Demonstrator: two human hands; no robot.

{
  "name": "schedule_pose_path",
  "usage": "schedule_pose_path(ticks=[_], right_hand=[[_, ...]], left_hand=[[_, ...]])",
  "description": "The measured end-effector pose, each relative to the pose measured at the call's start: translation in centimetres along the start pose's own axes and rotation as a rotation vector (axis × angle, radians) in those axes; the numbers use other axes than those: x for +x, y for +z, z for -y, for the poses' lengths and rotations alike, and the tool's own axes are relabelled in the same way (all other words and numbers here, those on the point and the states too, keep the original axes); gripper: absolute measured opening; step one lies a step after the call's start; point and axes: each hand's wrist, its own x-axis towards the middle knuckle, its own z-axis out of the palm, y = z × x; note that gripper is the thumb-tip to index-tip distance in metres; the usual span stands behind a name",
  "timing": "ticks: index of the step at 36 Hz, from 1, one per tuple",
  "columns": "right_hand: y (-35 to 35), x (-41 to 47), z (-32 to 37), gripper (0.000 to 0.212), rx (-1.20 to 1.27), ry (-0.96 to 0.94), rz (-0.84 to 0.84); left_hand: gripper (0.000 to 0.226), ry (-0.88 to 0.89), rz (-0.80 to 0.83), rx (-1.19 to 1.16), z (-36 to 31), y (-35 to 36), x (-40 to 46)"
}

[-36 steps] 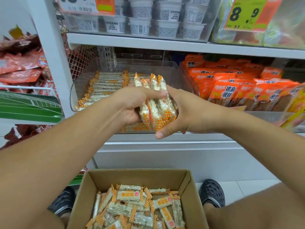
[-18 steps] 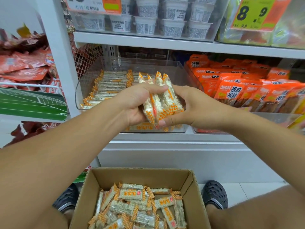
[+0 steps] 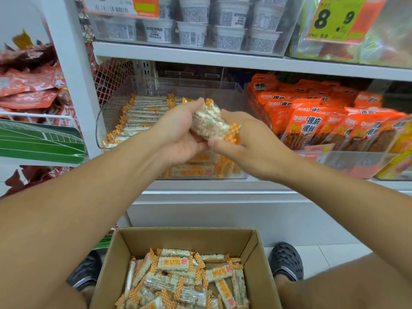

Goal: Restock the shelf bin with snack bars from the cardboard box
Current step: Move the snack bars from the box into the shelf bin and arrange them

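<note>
A bundle of snack bars (image 3: 210,122), white with orange-checked ends, lies tilted between both hands above the front of the clear shelf bin (image 3: 252,101). My left hand (image 3: 178,132) grips the bundle from the left, fingers curled over its top. From the right, my right hand (image 3: 249,139) holds it with the thumb underneath. Rows of the same bars lie stacked in the bin's left half. On the floor below stands the open cardboard box (image 3: 254,246), with several loose bars (image 3: 185,279) inside.
A bin of orange snack packets (image 3: 316,121) sits right of the clear bin. White cups (image 3: 194,32) fill the shelf above. Red packets (image 3: 26,85) hang in a rack at left. My dark shoes (image 3: 286,260) flank the box.
The bundle has tipped from upright to nearly flat between my hands and moved slightly forward over the bin. The view has shifted a little to the left.
</note>
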Motion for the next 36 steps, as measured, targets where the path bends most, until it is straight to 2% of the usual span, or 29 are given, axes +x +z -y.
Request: schedule_pose_path(ticks=[1, 4, 11, 14, 17, 20, 24, 27, 31, 36], right_hand=[[-0.4, 0.0, 0.2, 0.049, 0.041, -0.014, -0.049], [-0.6, 0.2, 0.4, 0.067, 0.076, 0.008, -0.138], [0.1, 1.3, 0.5, 0.058, 0.115, 0.072, -0.204], [-0.3, 1.9, 0.3, 0.055, 0.091, 0.037, -0.217], [-0.3, 1.9, 0.0, 0.052, 0.102, 0.03, -0.138], [-0.2, 1.9, -0.2, 0.05, 0.066, -0.033, -0.097], [-0.2, 1.8, -0.3, 0.049, 0.011, -0.093, -0.059], [-0.2, 1.7, -0.4, 0.052, -0.038, -0.106, -0.068], [-0.1, 1.5, -0.1, 0.055, -0.077, -0.031, -0.049], [0.0, 1.3, 0.6, 0.057, -0.057, -0.067, -0.109]], left_hand=[[0.04, 0.021, 0.001, 0.007, -0.2, 0.0, 0.0], [0.041, 0.075, 0.007, -0.031, -0.4, 0.4, 0.1], [0.066, 0.095, -0.016, -0.077, -0.3, 1.0, 1.9], [0.054, 0.08, 0.012, -0.05, -0.9, 1.1, 1.8], [0.051, -0.016, 0.028, -0.048, -1.5, 0.7, 1.7], [0.037, -0.082, 0.005, 0.003, -1.9, -0.1, 2.1], [0.037, -0.13, -0.037, 0.055, -2.3, -1.0, 2.8], [0.03, -0.119, -0.055, 0.088, -2.3, -1.2, 3.2], [0.025, -0.091, -0.121, 0.091, -1.8, -1.1, 3.5], [0.029, 0.014, -0.127, 0.033, -1.0, -0.5, 3.7]])
